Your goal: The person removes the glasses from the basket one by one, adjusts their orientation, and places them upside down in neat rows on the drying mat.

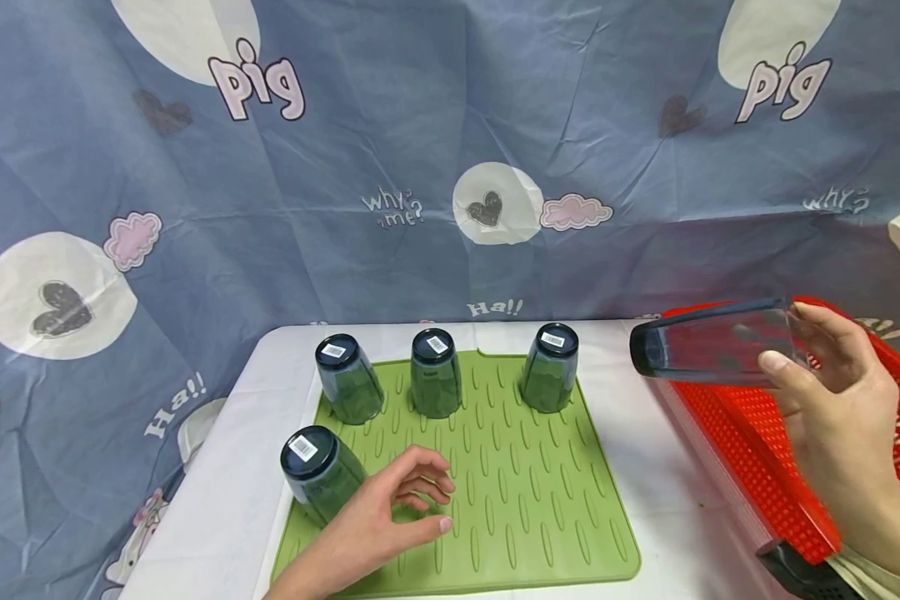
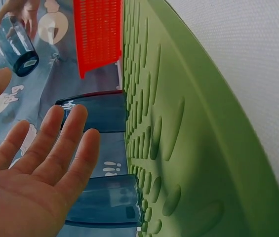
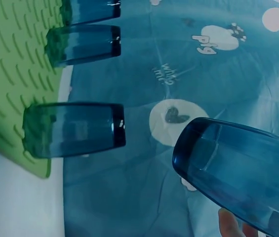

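My right hand (image 1: 843, 400) grips a blue glass tumbler (image 1: 712, 342) near its rim. The tumbler lies nearly sideways in the air, its thick base pointing left, overlapping the red basket in the head view. In the right wrist view, the same tumbler (image 3: 238, 173) tilts with fingertips at its lower edge. My left hand (image 1: 382, 517) hovers over a green drying mat (image 1: 510, 500) with relaxed fingers, holding nothing. Beside it an upside-down tumbler (image 1: 322, 475) stands at the mat's left. Three more stand along the back: left (image 1: 348, 379), middle (image 1: 435, 375) and right (image 1: 550, 371).
A red plastic basket (image 1: 765, 450) with perforated sides stands at the right, close to the mat. White cloth (image 1: 217, 508) covers the table. Behind it hangs a blue printed curtain (image 1: 390, 125). White labels show on the standing tumblers' bases.
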`<move>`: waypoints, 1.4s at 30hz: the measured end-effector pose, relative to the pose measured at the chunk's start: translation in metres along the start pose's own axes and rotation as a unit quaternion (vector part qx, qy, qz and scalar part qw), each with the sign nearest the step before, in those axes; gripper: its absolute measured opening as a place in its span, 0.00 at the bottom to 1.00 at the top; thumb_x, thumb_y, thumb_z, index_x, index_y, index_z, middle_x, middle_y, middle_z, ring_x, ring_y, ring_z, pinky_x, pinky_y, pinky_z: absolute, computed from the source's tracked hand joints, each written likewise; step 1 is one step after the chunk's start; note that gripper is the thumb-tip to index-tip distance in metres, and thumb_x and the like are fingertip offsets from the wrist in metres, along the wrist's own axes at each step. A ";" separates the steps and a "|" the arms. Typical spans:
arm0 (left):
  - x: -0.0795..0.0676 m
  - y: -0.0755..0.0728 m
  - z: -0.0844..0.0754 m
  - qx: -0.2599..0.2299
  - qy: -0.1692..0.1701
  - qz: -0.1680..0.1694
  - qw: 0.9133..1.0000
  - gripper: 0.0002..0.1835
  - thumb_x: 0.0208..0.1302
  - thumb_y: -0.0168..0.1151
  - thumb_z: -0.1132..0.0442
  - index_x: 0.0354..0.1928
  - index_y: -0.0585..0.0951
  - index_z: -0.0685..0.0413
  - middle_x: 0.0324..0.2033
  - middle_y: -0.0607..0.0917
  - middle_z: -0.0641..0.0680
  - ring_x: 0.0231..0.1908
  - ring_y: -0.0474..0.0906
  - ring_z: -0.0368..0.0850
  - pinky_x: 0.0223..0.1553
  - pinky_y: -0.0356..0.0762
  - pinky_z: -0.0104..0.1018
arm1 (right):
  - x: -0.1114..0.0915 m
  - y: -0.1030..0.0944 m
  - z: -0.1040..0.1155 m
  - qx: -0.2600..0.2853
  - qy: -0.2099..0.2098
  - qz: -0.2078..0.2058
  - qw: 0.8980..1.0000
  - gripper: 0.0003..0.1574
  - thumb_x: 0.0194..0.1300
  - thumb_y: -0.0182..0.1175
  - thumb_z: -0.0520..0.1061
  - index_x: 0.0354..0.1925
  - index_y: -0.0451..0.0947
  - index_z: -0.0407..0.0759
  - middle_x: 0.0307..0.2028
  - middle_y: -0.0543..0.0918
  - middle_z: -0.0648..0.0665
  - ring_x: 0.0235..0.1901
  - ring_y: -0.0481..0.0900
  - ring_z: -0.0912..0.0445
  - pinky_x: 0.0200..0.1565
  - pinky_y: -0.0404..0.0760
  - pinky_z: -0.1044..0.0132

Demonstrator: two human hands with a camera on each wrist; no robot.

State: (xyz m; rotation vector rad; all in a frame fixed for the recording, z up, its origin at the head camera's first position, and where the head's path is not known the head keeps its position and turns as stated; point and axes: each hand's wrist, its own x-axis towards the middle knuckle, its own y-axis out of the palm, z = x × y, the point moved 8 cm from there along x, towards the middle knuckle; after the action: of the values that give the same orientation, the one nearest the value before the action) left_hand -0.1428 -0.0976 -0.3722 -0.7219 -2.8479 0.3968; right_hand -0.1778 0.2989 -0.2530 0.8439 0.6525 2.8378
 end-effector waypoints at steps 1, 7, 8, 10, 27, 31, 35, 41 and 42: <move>0.000 0.000 0.000 -0.001 0.000 0.000 1.000 0.21 0.63 0.68 0.61 0.56 0.72 0.44 0.48 0.82 0.56 0.49 0.79 0.50 0.51 0.78 0.42 | -0.001 0.001 -0.001 0.008 0.000 -0.003 1.000 0.35 0.61 0.46 0.15 0.65 0.63 0.28 0.59 0.67 0.38 0.44 0.75 0.54 0.38 0.83 0.71; 0.000 0.001 0.000 -0.006 -0.002 0.003 1.000 0.20 0.65 0.66 0.59 0.56 0.72 0.45 0.48 0.81 0.57 0.49 0.78 0.50 0.51 0.78 0.41 | -0.005 0.009 -0.009 0.037 0.003 -0.010 0.999 0.33 0.61 0.46 0.16 0.64 0.64 0.27 0.57 0.70 0.36 0.46 0.78 0.51 0.43 0.84 0.66; 0.000 0.001 0.001 -0.007 -0.003 0.003 1.000 0.20 0.65 0.67 0.59 0.56 0.72 0.45 0.48 0.81 0.57 0.49 0.78 0.50 0.51 0.78 0.41 | -0.005 0.010 -0.010 0.042 0.004 -0.007 0.999 0.33 0.61 0.46 0.16 0.64 0.63 0.26 0.57 0.71 0.35 0.46 0.79 0.50 0.44 0.84 0.64; 0.000 0.000 0.001 -0.006 -0.004 0.002 1.000 0.20 0.65 0.67 0.60 0.56 0.72 0.45 0.48 0.81 0.57 0.49 0.78 0.49 0.51 0.78 0.40 | -0.006 0.013 -0.013 0.055 0.004 -0.006 0.998 0.32 0.61 0.45 0.16 0.64 0.64 0.26 0.56 0.72 0.35 0.46 0.80 0.49 0.45 0.84 0.62; 0.000 0.000 -0.003 -0.002 0.016 -0.004 1.000 0.18 0.66 0.65 0.60 0.55 0.72 0.44 0.47 0.81 0.57 0.48 0.79 0.49 0.49 0.78 0.37 | -0.016 0.018 -0.034 0.065 0.051 -0.010 0.997 0.29 0.65 0.46 0.21 0.63 0.66 0.29 0.50 0.77 0.38 0.42 0.82 0.52 0.43 0.85 0.62; 0.000 -0.002 -0.003 0.000 0.019 -0.015 1.000 0.19 0.66 0.66 0.60 0.55 0.73 0.44 0.48 0.81 0.56 0.48 0.79 0.50 0.50 0.78 0.38 | -0.017 0.017 -0.039 0.067 0.061 -0.005 0.996 0.28 0.65 0.46 0.22 0.63 0.67 0.31 0.49 0.77 0.39 0.42 0.82 0.52 0.44 0.84 0.62; 0.000 -0.005 -0.002 -0.013 0.005 -0.035 0.999 0.20 0.64 0.68 0.61 0.56 0.73 0.43 0.51 0.78 0.54 0.52 0.78 0.53 0.52 0.78 0.41 | -0.017 0.019 -0.044 0.097 0.066 0.010 0.993 0.28 0.66 0.45 0.22 0.63 0.68 0.31 0.49 0.78 0.39 0.44 0.82 0.51 0.46 0.84 0.60; 0.004 -0.002 -0.004 -0.042 -0.020 -0.059 0.997 0.26 0.62 0.69 0.61 0.60 0.71 0.40 0.58 0.74 0.49 0.58 0.73 0.54 0.54 0.77 0.42 | -0.017 0.023 -0.048 0.107 0.065 0.017 0.992 0.28 0.66 0.44 0.22 0.63 0.67 0.31 0.49 0.79 0.39 0.45 0.81 0.51 0.46 0.84 0.61; 0.004 -0.001 -0.004 -0.046 -0.021 -0.063 0.997 0.27 0.62 0.70 0.62 0.60 0.70 0.39 0.59 0.73 0.48 0.58 0.73 0.54 0.54 0.77 0.41 | -0.018 0.023 -0.048 0.103 0.066 0.017 0.992 0.28 0.66 0.44 0.22 0.63 0.67 0.31 0.49 0.78 0.39 0.45 0.81 0.51 0.46 0.84 0.61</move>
State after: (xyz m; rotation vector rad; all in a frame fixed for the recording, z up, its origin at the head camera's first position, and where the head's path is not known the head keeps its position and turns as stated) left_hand -0.1459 -0.0954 -0.3673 -0.5522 -2.9484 0.2679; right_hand -0.1889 0.2562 -0.2883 0.7026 0.9702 2.9128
